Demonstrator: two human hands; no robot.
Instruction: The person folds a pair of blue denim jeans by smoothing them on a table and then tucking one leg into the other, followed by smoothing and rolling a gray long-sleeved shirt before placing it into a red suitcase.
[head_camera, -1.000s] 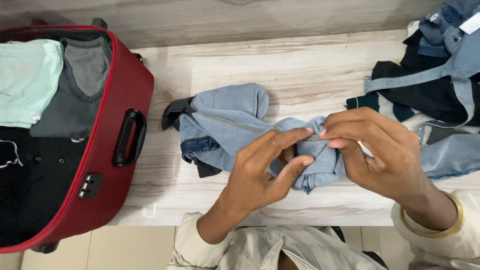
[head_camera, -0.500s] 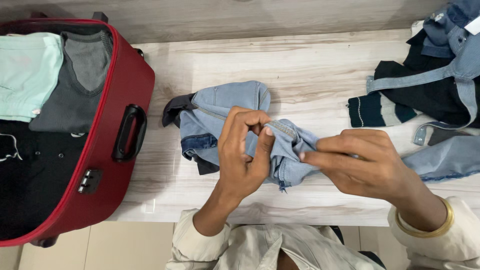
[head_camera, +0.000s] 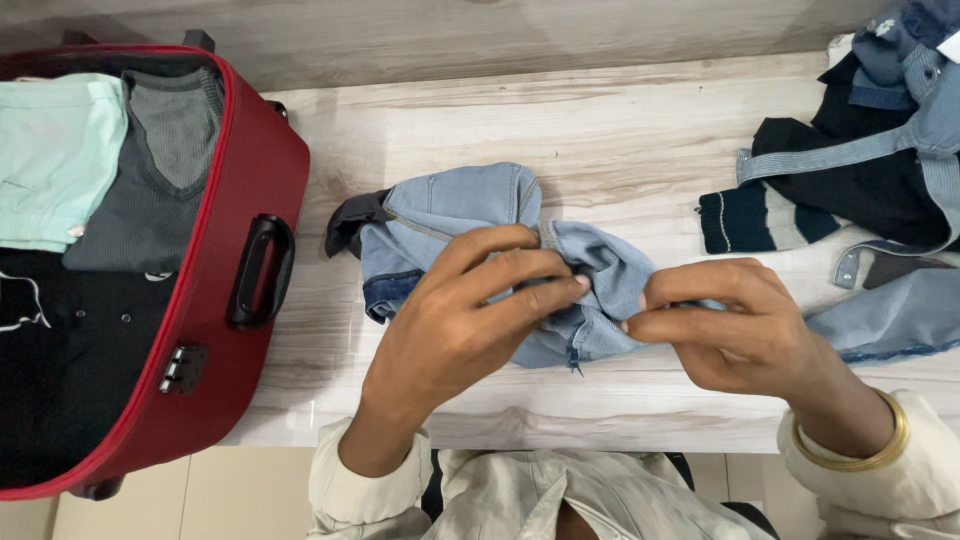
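Observation:
A crumpled light blue denim garment lies on the pale wooden bench in front of me. My left hand lies over its middle, fingers pinching a fold of the denim. My right hand grips the garment's right end with closed fingers; a gold bangle circles that wrist. Both hands hold the same bunched part of the fabric, a little apart from each other.
An open red suitcase stands at the left, holding a mint green top, a grey knit and black clothes. A heap of dark and denim clothes lies at the bench's right end. Tiled floor shows below the bench edge.
My left hand has turned over from a raised pinch and now lies palm-down across the denim. My right hand has shifted slightly right, and the fabric between the hands is bunched tighter.

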